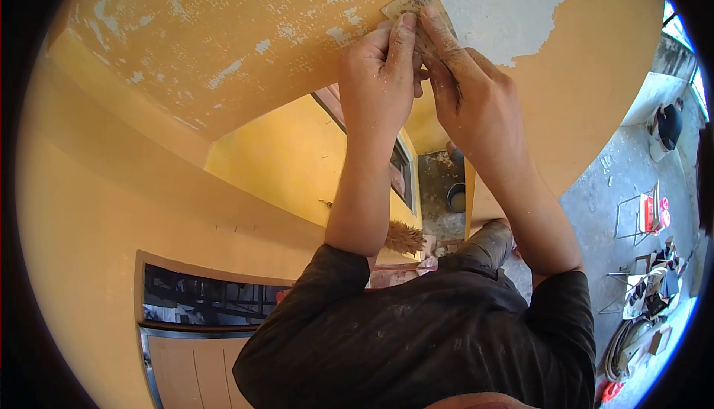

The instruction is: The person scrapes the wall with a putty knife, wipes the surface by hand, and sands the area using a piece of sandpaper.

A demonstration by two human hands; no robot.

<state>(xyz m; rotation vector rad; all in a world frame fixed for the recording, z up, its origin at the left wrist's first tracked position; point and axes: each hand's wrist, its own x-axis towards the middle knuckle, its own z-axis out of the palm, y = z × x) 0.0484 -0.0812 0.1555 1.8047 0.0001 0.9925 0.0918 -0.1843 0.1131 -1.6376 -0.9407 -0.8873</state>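
Observation:
High in the head view, my right hand (480, 85) grips a putty knife with a flat, smeared blade (422, 0). My left hand (378, 63) is closed too, its thumb pressed on the blade's near face and its other fingers mostly hidden. The hands are close together, and dried pale filler speckles the fingers. Behind the blade is an orange-yellow wall (297, 59) with whitish patches scattered over its left part. A large pale grey area (498, 7) with ragged edges lies right of the blade. The knife's handle is largely covered by my right hand.
Below my arms, a dark bucket (456, 198) stands on the concrete floor. A bristly brush head (404, 238) shows beside my left elbow. At far right, another person (668, 125) bends near a folding stand with red items (654, 214) and a coiled hose (621, 349).

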